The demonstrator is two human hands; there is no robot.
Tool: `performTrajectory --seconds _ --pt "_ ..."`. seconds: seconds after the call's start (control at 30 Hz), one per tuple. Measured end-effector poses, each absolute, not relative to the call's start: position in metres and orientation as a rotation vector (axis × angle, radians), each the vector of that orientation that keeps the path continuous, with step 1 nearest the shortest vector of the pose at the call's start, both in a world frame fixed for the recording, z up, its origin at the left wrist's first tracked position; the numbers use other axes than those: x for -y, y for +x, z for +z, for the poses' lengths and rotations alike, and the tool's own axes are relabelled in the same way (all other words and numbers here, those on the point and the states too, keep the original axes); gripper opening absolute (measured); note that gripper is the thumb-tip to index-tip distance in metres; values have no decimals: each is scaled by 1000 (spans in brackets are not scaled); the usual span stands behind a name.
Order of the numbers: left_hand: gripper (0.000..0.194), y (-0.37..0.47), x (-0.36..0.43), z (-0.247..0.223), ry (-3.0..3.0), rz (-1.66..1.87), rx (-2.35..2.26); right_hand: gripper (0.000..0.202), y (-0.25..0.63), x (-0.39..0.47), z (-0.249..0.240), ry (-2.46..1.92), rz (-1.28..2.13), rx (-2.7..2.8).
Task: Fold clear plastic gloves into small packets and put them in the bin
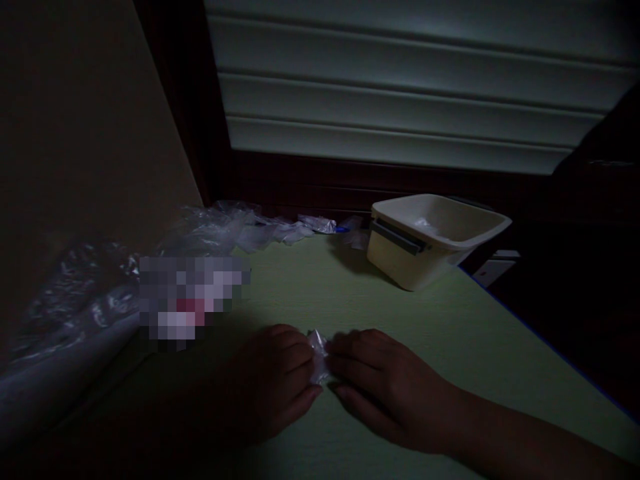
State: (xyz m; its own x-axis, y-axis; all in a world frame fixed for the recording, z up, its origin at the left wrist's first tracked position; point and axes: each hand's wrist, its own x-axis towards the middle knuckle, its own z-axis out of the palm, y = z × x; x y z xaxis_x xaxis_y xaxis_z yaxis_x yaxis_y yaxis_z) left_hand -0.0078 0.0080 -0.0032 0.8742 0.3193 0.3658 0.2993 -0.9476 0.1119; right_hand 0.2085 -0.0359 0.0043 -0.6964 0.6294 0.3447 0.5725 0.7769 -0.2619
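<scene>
A small clear plastic bag [319, 358] lies on the green tabletop [300, 287], caught between my two hands. My left hand [283, 380] is closed on its left side, the fingers bent and the thumb near the table. From the other side, my right hand [383, 383] has its fingertips pressed at the bag's right edge, thumb bent below. Most of the bag is covered by the fingers, and dim light hides whatever it may contain.
A cream plastic bin [400, 257] with a dark handle stands at the back right, something shiny inside. Crumpled clear plastic [225, 223] runs along the back left. A blurred-out patch [195, 300] covers an item at left. Beyond are a wall and a slatted shutter [400, 87].
</scene>
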Motion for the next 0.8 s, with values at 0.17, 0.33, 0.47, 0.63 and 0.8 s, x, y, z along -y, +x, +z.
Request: performTrajectory --seconds 0.17,0.33,0.47,0.63,0.8 --pt "8 -7 -8 -2 2990 798 -543 22 208 37 5 -964 163 2553" --pt "5 -6 -7 3 3001 718 -751 23 208 37 4 -984 83 2541" --pt "7 -7 -9 2 2984 750 -837 22 208 38 3 -947 4 2542" --pt "8 -10 -12 1 2954 774 -948 21 208 39 3 -890 -44 2541" --pt "6 -11 -15 -8 2858 787 -903 22 208 39 3 -874 -55 2541"
